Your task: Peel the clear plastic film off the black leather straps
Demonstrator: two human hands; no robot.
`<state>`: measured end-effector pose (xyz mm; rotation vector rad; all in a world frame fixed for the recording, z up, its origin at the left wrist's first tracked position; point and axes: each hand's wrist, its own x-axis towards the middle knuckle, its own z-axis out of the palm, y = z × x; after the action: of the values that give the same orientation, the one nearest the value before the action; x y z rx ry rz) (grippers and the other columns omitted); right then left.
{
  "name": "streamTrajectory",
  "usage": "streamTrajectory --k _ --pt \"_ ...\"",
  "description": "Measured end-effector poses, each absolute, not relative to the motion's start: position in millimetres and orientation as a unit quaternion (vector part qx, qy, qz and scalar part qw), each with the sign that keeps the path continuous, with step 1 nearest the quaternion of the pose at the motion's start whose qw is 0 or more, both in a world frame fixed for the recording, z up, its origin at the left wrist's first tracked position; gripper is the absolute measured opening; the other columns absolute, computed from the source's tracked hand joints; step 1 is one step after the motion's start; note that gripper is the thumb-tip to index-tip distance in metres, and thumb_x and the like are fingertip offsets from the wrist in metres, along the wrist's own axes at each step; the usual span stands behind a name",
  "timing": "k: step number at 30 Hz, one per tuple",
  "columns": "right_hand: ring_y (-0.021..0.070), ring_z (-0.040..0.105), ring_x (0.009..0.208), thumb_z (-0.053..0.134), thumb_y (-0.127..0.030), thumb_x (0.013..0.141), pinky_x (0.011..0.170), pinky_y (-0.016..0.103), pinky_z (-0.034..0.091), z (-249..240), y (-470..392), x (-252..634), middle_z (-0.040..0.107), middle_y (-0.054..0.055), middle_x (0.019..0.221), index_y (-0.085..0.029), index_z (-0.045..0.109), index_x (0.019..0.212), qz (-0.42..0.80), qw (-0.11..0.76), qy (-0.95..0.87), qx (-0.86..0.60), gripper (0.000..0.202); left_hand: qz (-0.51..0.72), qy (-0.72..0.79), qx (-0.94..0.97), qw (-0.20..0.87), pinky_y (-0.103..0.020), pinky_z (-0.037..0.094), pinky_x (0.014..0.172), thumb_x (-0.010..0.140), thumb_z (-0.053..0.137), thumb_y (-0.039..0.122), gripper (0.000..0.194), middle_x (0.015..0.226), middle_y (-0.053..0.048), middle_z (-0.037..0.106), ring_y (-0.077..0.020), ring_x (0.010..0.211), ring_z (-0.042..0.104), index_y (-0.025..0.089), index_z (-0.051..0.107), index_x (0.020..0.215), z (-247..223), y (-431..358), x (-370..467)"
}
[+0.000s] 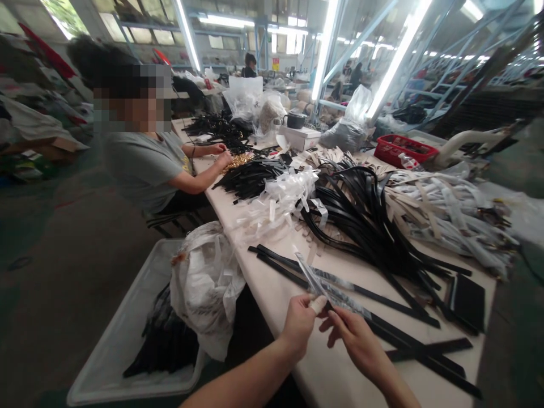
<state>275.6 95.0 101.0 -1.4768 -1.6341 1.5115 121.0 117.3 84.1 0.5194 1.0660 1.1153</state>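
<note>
My left hand (298, 324) is closed around the lower end of a narrow clear plastic sleeve (307, 273), its thumb pressed on it; the thumb tip looks covered in something pale. My right hand (356, 339) meets it there, thumb and forefinger pinching the end of a dark strap, mostly hidden by the fingers. Under and beyond both hands, several black straps (389, 305) lie on the table, some partly covered by clear plastic. Farther off are a heap of loose clear sleeves (285, 195) and a big bundle of black straps (361, 218).
White-wrapped straps (453, 209) cover the table's right side, near a black flat block (467, 303) and a red basket (403, 150). A co-worker (140, 158) sits at left, hands by small gold-coloured parts (238, 161). Below, a white bin (106, 340) holds black straps and a plastic bag (208, 283).
</note>
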Motion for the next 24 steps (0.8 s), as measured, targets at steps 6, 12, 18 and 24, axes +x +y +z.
streamTrajectory --k 6,12,18,24 --pt "0.016 0.065 0.052 0.041 -0.053 0.099 0.054 0.027 0.05 98.4 94.6 288.0 0.07 0.004 0.071 -0.016 0.064 0.088 0.531 0.218 -0.595 -0.562 0.046 0.523 0.505 0.243 0.642 -0.028 0.043 0.065 0.076 0.076 0.048 0.037 0.068 -0.007 0.067 -0.0146 0.063 0.055 0.012 0.074 0.072 77.5 116.4 125.0" --pt "0.0172 0.067 0.061 0.047 -0.052 0.097 0.064 0.029 0.053 93.6 89.5 299.2 0.071 0.005 0.075 -0.016 0.065 0.083 0.538 0.212 -0.606 -0.546 0.043 0.489 0.507 0.262 0.659 -0.029 0.044 0.065 0.076 0.074 0.049 0.037 0.067 -0.006 0.067 -0.0158 0.063 0.056 0.013 0.073 0.072 66.4 102.6 135.8" --pt "0.0153 0.062 0.05 0.041 -0.054 0.098 0.051 0.025 0.048 92.3 81.3 309.9 0.067 0.003 0.065 -0.015 0.064 0.083 0.542 0.201 -0.581 -0.573 0.047 0.464 0.528 0.264 0.661 -0.029 0.042 0.064 0.078 0.073 0.048 0.036 0.065 -0.006 0.065 -0.016 0.063 0.055 0.013 0.071 0.069 59.2 94.0 146.0" --pt "0.0169 0.066 0.059 0.046 -0.054 0.096 0.061 0.027 0.051 96.7 81.5 327.3 0.071 0.005 0.071 -0.015 0.067 0.081 0.536 0.171 -0.607 -0.561 0.046 0.475 0.527 0.279 0.647 -0.028 0.04 0.063 0.078 0.072 0.051 0.038 0.065 -0.006 0.065 -0.0164 0.063 0.054 0.013 0.07 0.069 58.7 80.0 158.1"
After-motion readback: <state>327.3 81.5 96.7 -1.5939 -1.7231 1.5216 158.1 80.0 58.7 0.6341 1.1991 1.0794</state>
